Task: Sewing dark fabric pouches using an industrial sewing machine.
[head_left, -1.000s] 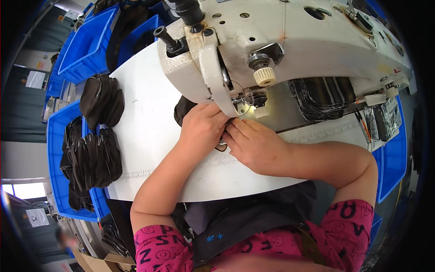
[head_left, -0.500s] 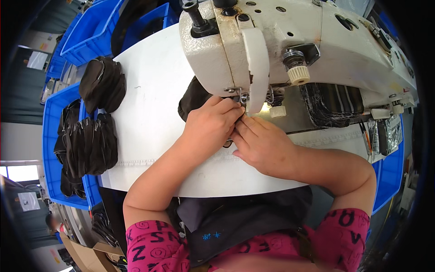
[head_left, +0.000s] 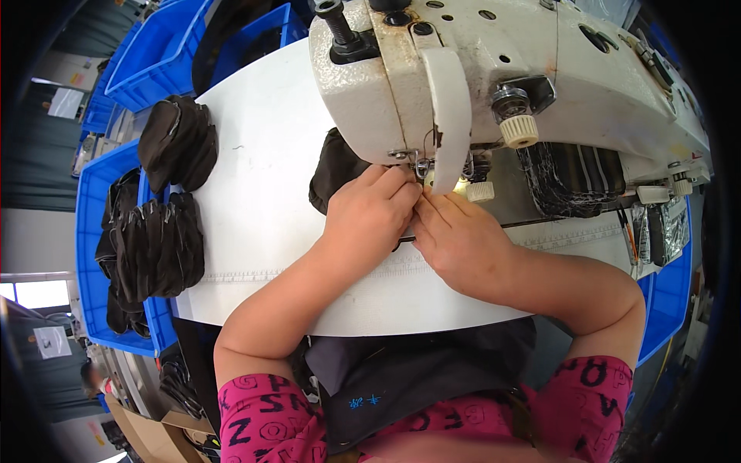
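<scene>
Hands close together at centre frame, fingers bunched just below the needle area of a white sewing machine (head_left: 386, 100). Left hand (head_left: 369, 210) lies over the near edge of a dark fabric piece (head_left: 333, 177); right hand (head_left: 467, 243) meets it from the right, fingers pointing up-left. Fingertips partly hidden; cannot tell whether either hand pinches the fabric or only presses it. Fabric piece lies on the white table (head_left: 266, 170), left of and partly under the machine head, a dark edge showing between the wrists.

Progress: piece sits at the needle, not clear of the machine, so work on it looks unfinished. Seam covered by hands; cannot judge how much is stitched. Dark pouches (head_left: 177, 145) pile up at left, more in a blue bin (head_left: 91, 258); striped dark pieces (head_left: 575, 181) lie right of centre. Cannot tell which piles are done and which are left.
</scene>
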The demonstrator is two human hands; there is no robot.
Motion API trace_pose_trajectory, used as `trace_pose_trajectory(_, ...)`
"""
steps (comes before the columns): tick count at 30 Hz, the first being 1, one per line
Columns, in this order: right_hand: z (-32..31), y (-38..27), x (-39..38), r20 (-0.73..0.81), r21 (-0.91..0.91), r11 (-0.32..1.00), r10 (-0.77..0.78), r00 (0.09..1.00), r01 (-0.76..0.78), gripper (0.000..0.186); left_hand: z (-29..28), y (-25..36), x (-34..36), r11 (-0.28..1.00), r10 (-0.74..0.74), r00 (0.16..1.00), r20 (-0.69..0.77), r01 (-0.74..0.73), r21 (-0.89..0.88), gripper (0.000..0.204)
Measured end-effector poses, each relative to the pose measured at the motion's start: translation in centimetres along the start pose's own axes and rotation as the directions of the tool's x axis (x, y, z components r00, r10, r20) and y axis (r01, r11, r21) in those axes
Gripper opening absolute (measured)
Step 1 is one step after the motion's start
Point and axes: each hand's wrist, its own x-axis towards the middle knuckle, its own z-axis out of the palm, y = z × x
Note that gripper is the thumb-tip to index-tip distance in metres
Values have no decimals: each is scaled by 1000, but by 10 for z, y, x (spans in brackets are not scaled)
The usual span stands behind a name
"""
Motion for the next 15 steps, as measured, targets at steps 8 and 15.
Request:
trace_pose_trajectory(8,-6,1,1,-56,-84,995,-60,997,55,34,-11,-2,-1,997,63,998,8,-62,-34,30)
trace_pose_trajectory(15,-7,3,0,-84,-68,995,-85,993,79,32,-10,9,0,999,-31,998,57,33,-39,31)
